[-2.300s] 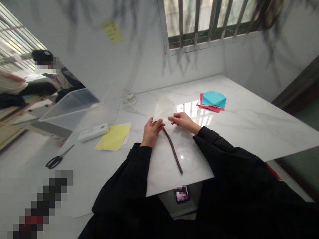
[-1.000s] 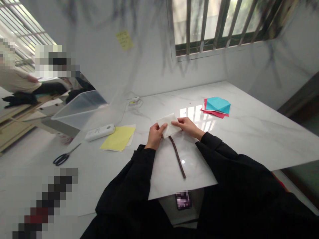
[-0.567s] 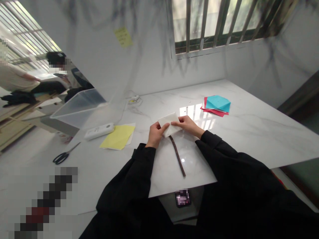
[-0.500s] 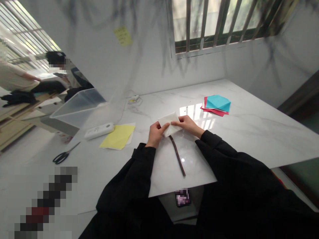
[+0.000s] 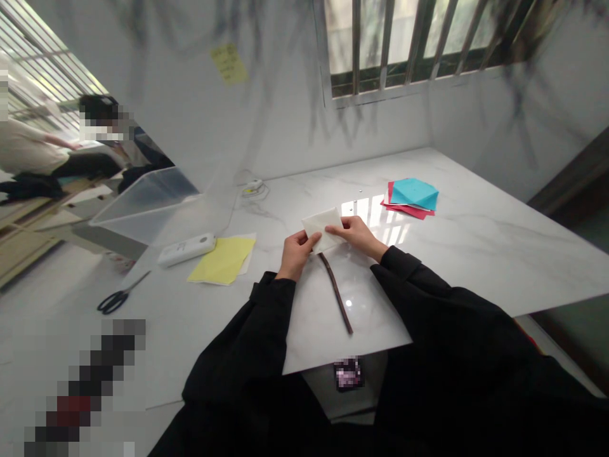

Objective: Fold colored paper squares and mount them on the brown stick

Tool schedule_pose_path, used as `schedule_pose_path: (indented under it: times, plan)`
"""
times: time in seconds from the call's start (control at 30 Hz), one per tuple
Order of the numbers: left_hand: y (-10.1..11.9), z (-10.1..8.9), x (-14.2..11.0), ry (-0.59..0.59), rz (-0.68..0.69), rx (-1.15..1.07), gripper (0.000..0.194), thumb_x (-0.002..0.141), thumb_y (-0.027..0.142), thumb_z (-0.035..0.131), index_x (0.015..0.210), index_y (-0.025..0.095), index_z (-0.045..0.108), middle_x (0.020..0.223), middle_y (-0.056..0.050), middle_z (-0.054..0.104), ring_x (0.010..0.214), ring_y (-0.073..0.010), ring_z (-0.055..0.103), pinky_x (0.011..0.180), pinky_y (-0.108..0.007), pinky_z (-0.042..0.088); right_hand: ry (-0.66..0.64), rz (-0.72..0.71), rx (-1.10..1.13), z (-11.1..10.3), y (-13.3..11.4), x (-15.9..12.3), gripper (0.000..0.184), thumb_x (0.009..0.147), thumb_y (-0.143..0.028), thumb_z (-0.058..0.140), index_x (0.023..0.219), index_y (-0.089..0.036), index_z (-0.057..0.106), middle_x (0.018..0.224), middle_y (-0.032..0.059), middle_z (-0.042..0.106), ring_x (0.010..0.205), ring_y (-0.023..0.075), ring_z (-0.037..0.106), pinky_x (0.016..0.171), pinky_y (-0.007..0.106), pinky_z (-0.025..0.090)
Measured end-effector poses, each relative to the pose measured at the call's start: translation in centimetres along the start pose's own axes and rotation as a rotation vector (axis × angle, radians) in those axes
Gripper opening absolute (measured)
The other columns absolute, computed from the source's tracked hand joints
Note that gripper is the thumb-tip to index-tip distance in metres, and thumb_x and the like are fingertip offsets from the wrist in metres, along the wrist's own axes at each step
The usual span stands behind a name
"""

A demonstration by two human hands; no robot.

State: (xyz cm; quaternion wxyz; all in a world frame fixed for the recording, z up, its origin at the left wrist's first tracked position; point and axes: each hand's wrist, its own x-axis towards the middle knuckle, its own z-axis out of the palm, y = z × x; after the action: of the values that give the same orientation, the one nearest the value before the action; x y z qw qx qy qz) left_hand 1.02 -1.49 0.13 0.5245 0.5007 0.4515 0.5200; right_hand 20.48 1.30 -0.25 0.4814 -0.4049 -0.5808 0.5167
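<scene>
Between my two hands is a small white folded sheet of paper (image 5: pixel 322 223), held up off the table. My left hand (image 5: pixel 295 254) pinches its left side, thumb on top. My right hand (image 5: pixel 358 235) grips its right side, with the thumb lying on the paper's face. Below the paper a thin brown stick (image 5: pixel 337 293) lies on the white marbled table (image 5: pixel 380 279), its upper end hidden beneath the paper. Left of my left hand rest yellow paper sheets (image 5: pixel 221 260), with a white sheet under them.
Black scissors (image 5: pixel 113 301) and a white oblong device (image 5: pixel 186 249) lie on the left. A clear plastic bin (image 5: pixel 147 206) stands behind them. Blue and red papers (image 5: pixel 413 194) are stacked at the back right. Two people sit at the far left. The table's near edge runs before my lap.
The white paper, larger and upright 2.3 s ago, is now folded smaller. Both hands keep hold of it, and my right thumb has shifted slightly away from my left thumb. The stick stays put.
</scene>
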Motion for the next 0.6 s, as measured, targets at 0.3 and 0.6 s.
schedule_pose_path:
  times: [0.3,0.6]
  plan:
    - [0.32,0.18,-0.12,0.015,-0.013,0.027,0.062,0.062,0.056,0.095,0.102,0.01,0.082,0.091,-0.012,0.081,0.081,-0.0249,0.073,0.077,-0.035,0.056,-0.005,-0.023,-0.046,0.11,0.13,-0.02,0.041,0.079,-0.05,0.081,0.094,-0.012,0.081,0.091,0.0085,0.08,0.076,0.0199,0.07,0.064,0.027,0.051]
    - [0.52,0.35,-0.31,0.017,0.008,0.062,0.058,0.06,0.058,0.095,0.091,0.01,0.082,0.084,-0.011,0.079,0.078,-0.0234,0.069,0.075,-0.034,0.053,-0.038,-0.037,-0.069,0.3,-0.12,-0.25,0.047,0.079,-0.054,0.081,0.097,-0.011,0.081,0.087,0.0075,0.078,0.075,0.0188,0.067,0.065,0.027,0.049]
